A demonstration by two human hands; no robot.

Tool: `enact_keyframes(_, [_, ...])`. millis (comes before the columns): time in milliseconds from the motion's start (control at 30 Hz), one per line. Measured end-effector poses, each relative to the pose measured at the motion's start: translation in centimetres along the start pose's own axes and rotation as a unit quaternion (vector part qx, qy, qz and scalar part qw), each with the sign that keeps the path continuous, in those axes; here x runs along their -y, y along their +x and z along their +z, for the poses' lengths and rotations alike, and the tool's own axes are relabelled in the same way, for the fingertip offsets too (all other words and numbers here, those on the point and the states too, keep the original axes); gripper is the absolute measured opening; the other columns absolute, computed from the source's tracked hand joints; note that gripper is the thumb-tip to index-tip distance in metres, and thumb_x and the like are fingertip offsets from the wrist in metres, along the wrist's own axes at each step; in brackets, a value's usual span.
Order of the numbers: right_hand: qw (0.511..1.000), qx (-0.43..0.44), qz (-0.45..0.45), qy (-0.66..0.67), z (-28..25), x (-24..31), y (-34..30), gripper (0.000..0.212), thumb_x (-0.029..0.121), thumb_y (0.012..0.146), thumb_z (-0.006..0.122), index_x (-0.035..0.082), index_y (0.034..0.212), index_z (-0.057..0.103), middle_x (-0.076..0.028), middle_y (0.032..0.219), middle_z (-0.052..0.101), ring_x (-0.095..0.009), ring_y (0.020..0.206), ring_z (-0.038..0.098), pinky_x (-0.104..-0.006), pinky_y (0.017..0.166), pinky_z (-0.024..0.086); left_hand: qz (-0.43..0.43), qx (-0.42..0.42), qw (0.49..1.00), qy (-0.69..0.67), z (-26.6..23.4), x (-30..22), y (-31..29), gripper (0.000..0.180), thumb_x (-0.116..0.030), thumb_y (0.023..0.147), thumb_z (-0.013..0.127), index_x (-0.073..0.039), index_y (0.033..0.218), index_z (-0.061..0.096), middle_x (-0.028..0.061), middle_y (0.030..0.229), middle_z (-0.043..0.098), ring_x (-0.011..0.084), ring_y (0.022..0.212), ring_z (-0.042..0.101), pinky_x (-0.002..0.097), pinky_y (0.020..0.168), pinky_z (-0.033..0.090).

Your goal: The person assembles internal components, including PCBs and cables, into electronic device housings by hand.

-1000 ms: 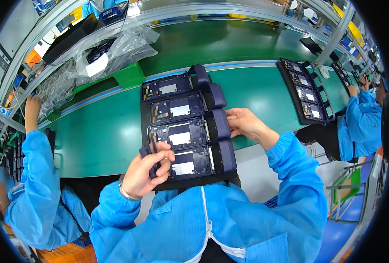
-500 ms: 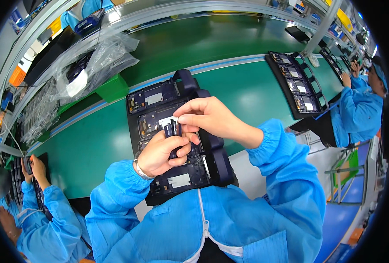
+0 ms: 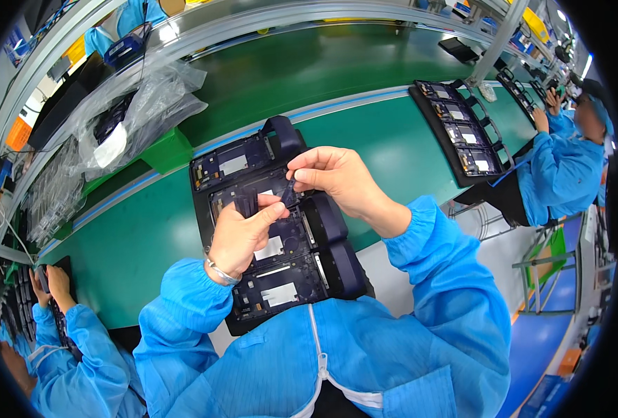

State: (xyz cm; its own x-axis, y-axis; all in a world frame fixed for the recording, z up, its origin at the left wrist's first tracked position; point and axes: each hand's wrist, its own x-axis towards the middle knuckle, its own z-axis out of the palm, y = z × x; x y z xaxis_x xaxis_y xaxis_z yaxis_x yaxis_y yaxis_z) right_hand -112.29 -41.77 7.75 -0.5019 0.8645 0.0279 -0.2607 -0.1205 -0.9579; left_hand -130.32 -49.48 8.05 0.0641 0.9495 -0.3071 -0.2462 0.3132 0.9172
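Note:
Over the row of dark housings (image 3: 215, 155) in front of me, my left hand (image 3: 234, 240) is closed around several small dark plastic strips (image 3: 246, 203), their ends standing up past the fingers. My right hand (image 3: 347, 184), thumb and forefinger pinched, holds one thin dark plastic strip (image 3: 289, 191) that hangs just to the right of the left thumb. The housings lie side by side on a black tray, with pale rectangular labels and small parts inside. Both hands hide part of the middle housings.
Green bench matting (image 3: 124, 258) surrounds the tray. Clear plastic bags (image 3: 166, 94) and a green bin (image 3: 173, 150) stand at the back left. Another tray of housings (image 3: 455, 129) lies to the right. Co-workers in blue (image 3: 560, 171) sit at both sides.
My right hand has drawn away from the bundle in my left with one dark strip between its fingers. My left hand has shifted slightly left. The view has moved a little.

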Motion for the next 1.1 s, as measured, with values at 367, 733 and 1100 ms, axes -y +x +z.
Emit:
enact_keyframes(367, [0.956, 0.136, 0.238, 0.102, -0.8, 1.2, -0.6, 0.027, 0.021, 0.087, 0.058, -0.006, 0.093, 0.057, -0.015, 0.079, 0.061, -0.023, 0.069, 0.063, -0.0361, 0.065, 0.055, 0.331, -0.038, 0.850, 0.408, 0.1, -2.2, 0.4, 0.008, 0.006, 0.073, 0.061, 0.002, 0.080, 0.059, 0.0093, 0.080, 0.061, 0.0169, 0.074, 0.058, 0.0267, 0.071, 0.045])
enact_keyframes(733, [0.957, 0.154, 0.239, 0.048, -3.1, 1.8, -1.5, 0.021, 0.009, 0.074, 0.068, -0.004, 0.088, 0.059, -0.012, 0.074, 0.062, -0.021, 0.065, 0.063, -0.0347, 0.061, 0.055, 0.342, 0.028, 0.832, 0.436, 0.8, -3.3, 1.3, 0.021, 0.008, 0.070, 0.063, 0.002, 0.090, 0.060, 0.0108, 0.094, 0.063, 0.0196, 0.087, 0.060, 0.0292, 0.077, 0.046])
enact_keyframes(1100, [0.985, -0.105, 0.138, -0.001, -7.2, 0.6, 5.9, 0.022, 0.013, 0.079, 0.064, -0.003, 0.094, 0.059, -0.010, 0.097, 0.059, -0.020, 0.094, 0.053, -0.0362, 0.081, 0.047, 0.201, -0.075, 0.807, 0.550, -9.0, -1.8, 8.5, 0.064, -0.017, 0.061, 0.079, 0.002, 0.115, 0.052, 0.0048, 0.074, 0.062, 0.0137, 0.068, 0.058, 0.0267, 0.068, 0.047])
